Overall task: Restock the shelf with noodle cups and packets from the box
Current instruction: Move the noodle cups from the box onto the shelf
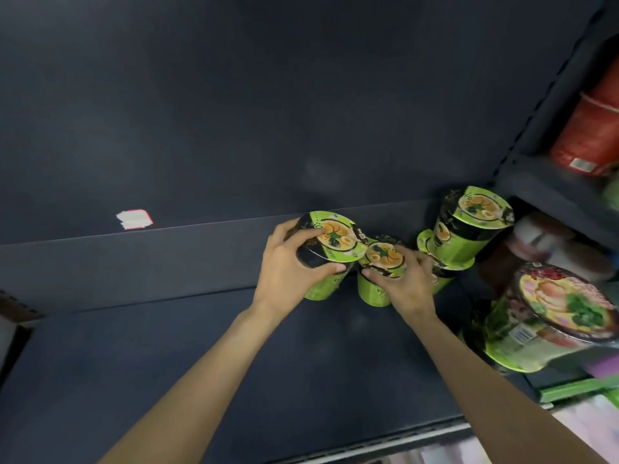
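Green and black wrapping marks the noodle cups gathered at the back right of the dark shelf (167, 363). The left hand (288, 269) curls round the left cup (330, 249), fingers over the lid's far rim and thumb along its near edge; that cup leans toward the camera, and whether its base rests on the shelf cannot be told. Just beside it, rims touching, stands the middle cup (382, 272), lower and upright on the shelf, with the right hand (407, 286) wrapped round its lid from the right, thumb pressed along the near rim and fingertips at the top edge.

To the right of that hand, two more green cups sit stacked (469, 229), the upper one tilted back toward the shelf's rear wall (234, 112) and the lower one partly hidden behind the right hand's knuckles. They stand close against the right hand, leaving little room on that side. Nearer the camera at the right edge, a larger green noodle bowl (549, 323) with a dark-rimmed picture lid lies tilted near the shelf's front right corner, just beside the right forearm.

A white label with a red border (134, 219) sticks to the rear wall well left of the cups. Beyond an upright divider (552, 105) at the right, red noodle cups (593, 135) rest on a higher shelf, blurred.
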The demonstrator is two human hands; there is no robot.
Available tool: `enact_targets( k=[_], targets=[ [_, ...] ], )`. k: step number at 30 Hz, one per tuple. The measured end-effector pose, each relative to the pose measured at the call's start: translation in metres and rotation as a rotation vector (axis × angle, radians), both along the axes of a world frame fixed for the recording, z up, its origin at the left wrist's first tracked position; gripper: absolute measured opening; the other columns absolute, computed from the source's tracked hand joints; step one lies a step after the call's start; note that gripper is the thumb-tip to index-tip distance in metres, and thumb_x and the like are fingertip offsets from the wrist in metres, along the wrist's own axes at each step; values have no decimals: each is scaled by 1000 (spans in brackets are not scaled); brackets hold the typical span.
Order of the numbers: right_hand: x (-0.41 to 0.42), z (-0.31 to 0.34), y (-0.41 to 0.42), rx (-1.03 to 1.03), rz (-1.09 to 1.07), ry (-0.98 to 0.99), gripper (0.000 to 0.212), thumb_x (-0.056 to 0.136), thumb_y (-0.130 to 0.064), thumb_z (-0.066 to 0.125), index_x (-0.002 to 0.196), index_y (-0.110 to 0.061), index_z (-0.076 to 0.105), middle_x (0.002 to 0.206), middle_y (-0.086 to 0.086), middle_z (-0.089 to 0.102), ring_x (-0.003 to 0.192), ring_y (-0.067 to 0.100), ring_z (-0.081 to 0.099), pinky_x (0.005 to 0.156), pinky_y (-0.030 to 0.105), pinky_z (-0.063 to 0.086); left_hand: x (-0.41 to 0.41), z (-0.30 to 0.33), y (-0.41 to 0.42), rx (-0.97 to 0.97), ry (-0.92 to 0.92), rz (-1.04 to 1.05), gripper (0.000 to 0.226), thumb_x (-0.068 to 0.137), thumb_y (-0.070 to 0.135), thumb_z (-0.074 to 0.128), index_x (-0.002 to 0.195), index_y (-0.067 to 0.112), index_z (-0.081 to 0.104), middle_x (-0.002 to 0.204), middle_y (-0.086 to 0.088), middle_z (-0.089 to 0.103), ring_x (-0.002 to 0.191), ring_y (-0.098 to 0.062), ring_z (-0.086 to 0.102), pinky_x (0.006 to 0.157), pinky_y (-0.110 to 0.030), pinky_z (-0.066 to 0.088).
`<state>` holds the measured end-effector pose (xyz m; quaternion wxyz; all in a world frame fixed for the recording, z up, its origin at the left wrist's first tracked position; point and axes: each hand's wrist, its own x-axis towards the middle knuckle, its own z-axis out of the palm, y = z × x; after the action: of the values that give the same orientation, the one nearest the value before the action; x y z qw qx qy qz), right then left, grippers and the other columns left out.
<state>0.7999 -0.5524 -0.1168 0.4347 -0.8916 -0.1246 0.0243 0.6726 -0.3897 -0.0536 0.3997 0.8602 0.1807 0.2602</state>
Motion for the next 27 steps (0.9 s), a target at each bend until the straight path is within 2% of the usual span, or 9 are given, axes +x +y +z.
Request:
enact_targets(
  k=[5,8,10,12,15,18,22,25,27],
  targets=[
    [12,-14,-6,-93,130,-11,78,71,-43,78,136,-14,46,144,14,20,137,31,23,111,37,27,4,-5,-11,-3,28,37,62,59,39,86,116,34,63,125,19,39,126,-3,39,107,-17,30],
    [17,-13,-12,-319,143,-193,67,78,-51,68,132,-15,53,148,13,18,139,29,13,108,41,30,5,-7,-16,-21,34,46,62,59,38,86,116,34,63,125,19,39,126,-3,38,107,-17,30],
    [20,-9,-16,-450,193,-326,60,81,-51,64,129,-17,56,143,9,30,133,27,25,104,40,35,6,-10,-19,-27,38,50,63,59,37,86,117,33,63,126,18,39,127,-4,39,107,-19,31],
    [22,-5,-18,-512,273,-346,52,87,-44,60,133,-22,52,135,2,41,126,23,36,98,37,40,7,-11,-22,-28,43,52,63,59,36,87,117,32,63,126,18,38,127,-6,39,107,-19,31],
    [26,-2,-18,-554,367,-348,46,93,-25,55,138,-26,45,136,-5,43,126,17,37,92,33,44,8,-13,-25,-31,47,49,63,59,36,86,117,33,63,126,18,38,126,-5,39,106,-19,31],
    [30,-4,-23,-547,416,-371,49,92,-8,53,137,-25,46,135,-3,43,126,17,37,89,32,45,10,-13,-26,-28,44,46,63,60,36,86,117,33,62,127,17,38,126,-5,40,107,-20,31],
    [30,-9,-27,-493,437,-409,50,88,-3,55,134,-23,50,131,-1,47,124,19,40,91,32,46,12,-13,-29,-22,50,39,62,60,36,86,117,33,63,127,17,39,125,-4,39,105,-17,30],
    [33,-7,-25,-455,471,-316,52,86,-3,58,134,-19,48,133,1,44,126,20,38,99,32,41,16,-13,-32,-36,50,31,63,60,37,86,118,32,63,130,14,40,126,-5,40,107,-21,32],
    [34,5,-25,-275,432,-217,52,85,0,59,134,-14,49,133,4,45,126,21,42,102,22,33,19,-11,-34,-44,41,25,63,60,37,86,118,32,63,128,16,39,125,-5,41,107,-21,33]
  ],
)
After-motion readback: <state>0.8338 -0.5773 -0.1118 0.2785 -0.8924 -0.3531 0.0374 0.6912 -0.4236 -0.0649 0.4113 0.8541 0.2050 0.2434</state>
